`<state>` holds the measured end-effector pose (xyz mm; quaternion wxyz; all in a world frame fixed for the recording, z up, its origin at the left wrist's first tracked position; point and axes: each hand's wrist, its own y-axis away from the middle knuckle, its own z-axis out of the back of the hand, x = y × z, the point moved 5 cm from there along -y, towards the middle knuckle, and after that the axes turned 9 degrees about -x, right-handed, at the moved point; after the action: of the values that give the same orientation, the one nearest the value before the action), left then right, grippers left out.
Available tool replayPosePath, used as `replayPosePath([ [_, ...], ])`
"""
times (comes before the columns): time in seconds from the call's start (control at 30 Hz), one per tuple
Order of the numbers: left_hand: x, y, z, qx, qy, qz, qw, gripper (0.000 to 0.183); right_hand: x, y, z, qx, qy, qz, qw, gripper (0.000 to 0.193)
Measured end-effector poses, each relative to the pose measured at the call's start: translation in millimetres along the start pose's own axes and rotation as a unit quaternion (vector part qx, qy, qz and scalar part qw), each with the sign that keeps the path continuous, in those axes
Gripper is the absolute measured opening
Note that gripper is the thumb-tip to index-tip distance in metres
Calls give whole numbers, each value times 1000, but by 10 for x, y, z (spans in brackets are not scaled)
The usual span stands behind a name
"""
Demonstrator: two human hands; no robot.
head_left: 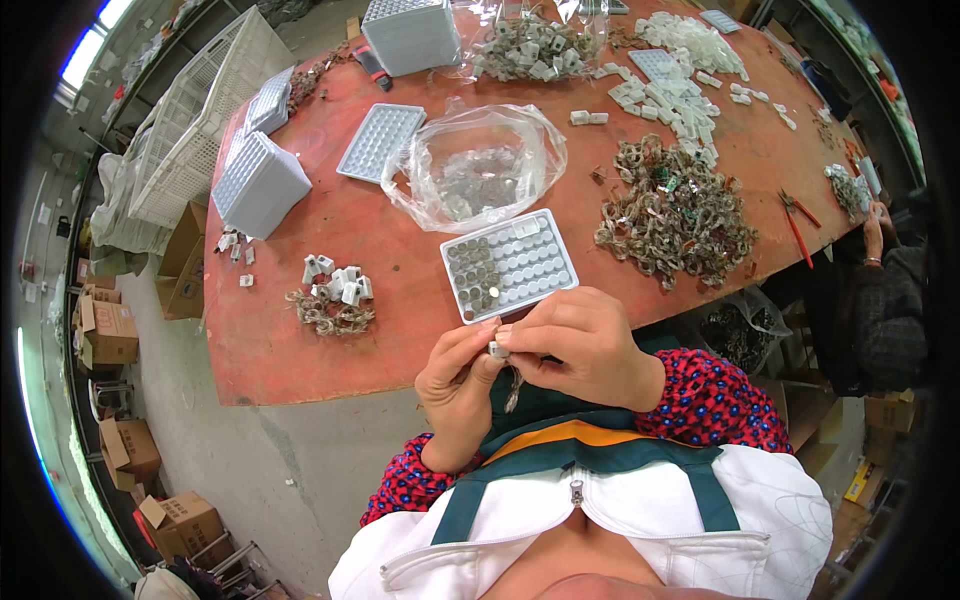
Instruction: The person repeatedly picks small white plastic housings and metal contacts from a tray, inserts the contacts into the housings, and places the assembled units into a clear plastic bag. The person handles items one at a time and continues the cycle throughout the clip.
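Note:
Close to my body, in front of the table edge, my left hand [455, 380] and my right hand [588, 345] meet with pinched fingertips. Between them is a small white plastic housing [497, 350], and a short brown-grey wire bundle [514, 394] hangs below it. Fingers cover most of the housing. Just beyond my hands lies a pale plastic tray [530, 270] with round wells. Small round metallic discs [470, 268] fill its left part, and one paler disc lies among them. Behind the tray sits an opened clear plastic bag [545, 150] with more discs inside.
Coiled wire bundles [675, 215] are heaped to the right, near red-handled pliers [797, 225]. White housings [660, 105] spread behind. At left are stacked trays [262, 190] and a small pile of wired housings [335, 295]. A co-worker's hand [874, 230] shows at right.

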<state>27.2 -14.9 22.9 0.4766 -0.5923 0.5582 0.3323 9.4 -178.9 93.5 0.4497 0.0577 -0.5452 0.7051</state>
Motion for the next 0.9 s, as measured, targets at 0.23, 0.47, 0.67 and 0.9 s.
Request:
replayPosePath([
  [0.23,-79,-29,-27,21,49,50,997,22,-75,-4,-6,20,-59,-83,995,22],
  [0.47,-53,-15,-23,-1,42,51,998,24,77,-2,60,-1,68,70,995,24],
  [0.67,-49,-12,-47,-24,118,117,986,25,40,-9,22,-8,49,44,998,24],
  [0.9,-53,-46,-84,-13,123,151,981,24,-146,19,-4,14,-47,-68,996,24],
])
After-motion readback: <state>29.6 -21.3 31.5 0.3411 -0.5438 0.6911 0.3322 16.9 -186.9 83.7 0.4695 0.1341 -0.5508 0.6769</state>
